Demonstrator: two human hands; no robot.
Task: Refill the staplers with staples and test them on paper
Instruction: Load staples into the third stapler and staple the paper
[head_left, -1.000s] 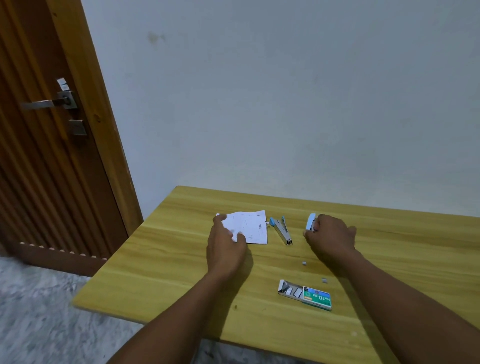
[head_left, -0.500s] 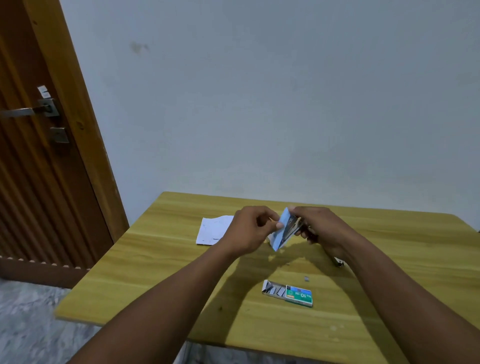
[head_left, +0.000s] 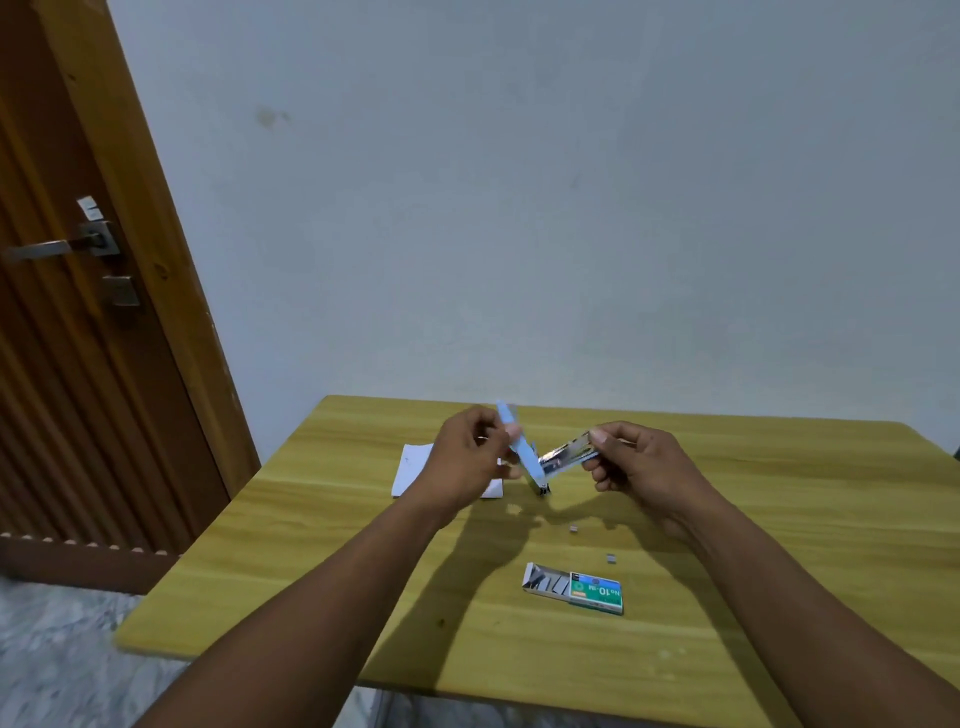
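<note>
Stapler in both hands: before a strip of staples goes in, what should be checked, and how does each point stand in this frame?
1. Stapler opened wide: ok. The left hand holds the blue top, the right hand the metal part, spread in a V above the table.
2. Magazine channel empty: cannot tell, too small and blurred.
3. Staple box open and within reach: ok, its tray is slid out with strips showing.
4. A hand free to pick a strip: not ok, both grip the stapler.
5. Paper ready for the test: ok, it lies flat behind the left hand.
6. Loose staple bits on the table: not ok, they are unsorted.
</note>
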